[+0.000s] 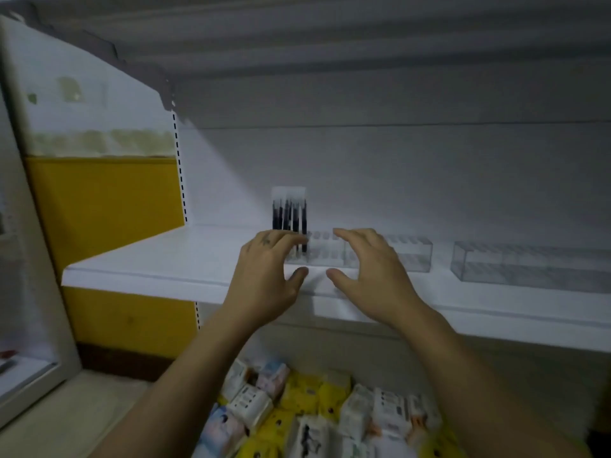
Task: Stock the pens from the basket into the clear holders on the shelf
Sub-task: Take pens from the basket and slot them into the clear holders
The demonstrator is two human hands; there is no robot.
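Head view is showing a white shelf [158, 262] carrying a clear holder [322, 252] near its front edge. Dark pens [290, 215] are standing upright in the left end of this holder, packed close together, with pale blurred tops. The remaining slots visible between the hands are showing no pens. A second clear holder [529, 263] is sitting on the same shelf, well apart to the right, and it is also showing no pens.

The left hand [267, 272] is reaching over the left end of the first holder, just in front of the pens, fingers loosely bent and thumb pointing right. The right hand [370, 272] is hovering over the holder's middle, fingers spread and thumb pointing left. Neither hand is gripping anything; motion blur is hiding whether the fingertips are touching the holder.

Below the shelf, white and yellow packs [297, 408] are lying in a loose pile. Their printing is too blurred to read. A yellow panel [105, 200] is standing left of the shelf.
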